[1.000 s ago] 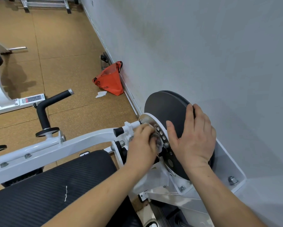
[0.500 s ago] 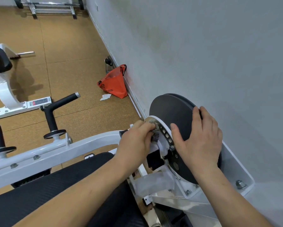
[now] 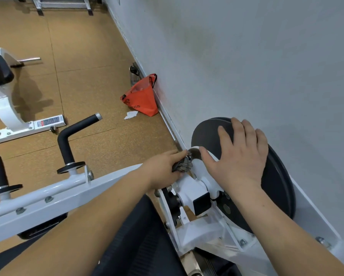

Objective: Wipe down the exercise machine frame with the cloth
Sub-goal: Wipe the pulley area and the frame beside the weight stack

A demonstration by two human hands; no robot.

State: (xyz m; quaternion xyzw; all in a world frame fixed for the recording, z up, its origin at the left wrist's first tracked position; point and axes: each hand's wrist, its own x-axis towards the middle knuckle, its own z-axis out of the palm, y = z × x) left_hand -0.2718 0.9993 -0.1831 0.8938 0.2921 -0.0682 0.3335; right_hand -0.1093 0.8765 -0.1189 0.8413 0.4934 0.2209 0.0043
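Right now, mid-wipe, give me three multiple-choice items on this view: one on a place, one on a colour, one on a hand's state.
1. Where is the orange bag?
A. on the floor against the wall
B. on a shelf
C. hung on a hook

2. What colour is the machine frame?
A. red
B. white
C. yellow

3. How is the right hand?
A. curled into a fist
B. pinching a screw
C. flat, fingers straight, on the black disc

Answers:
1 A, it sits at the foot of the wall.
2 B, its beams are painted white.
3 C, its palm lies on the disc, while the left hand grips the cloth.
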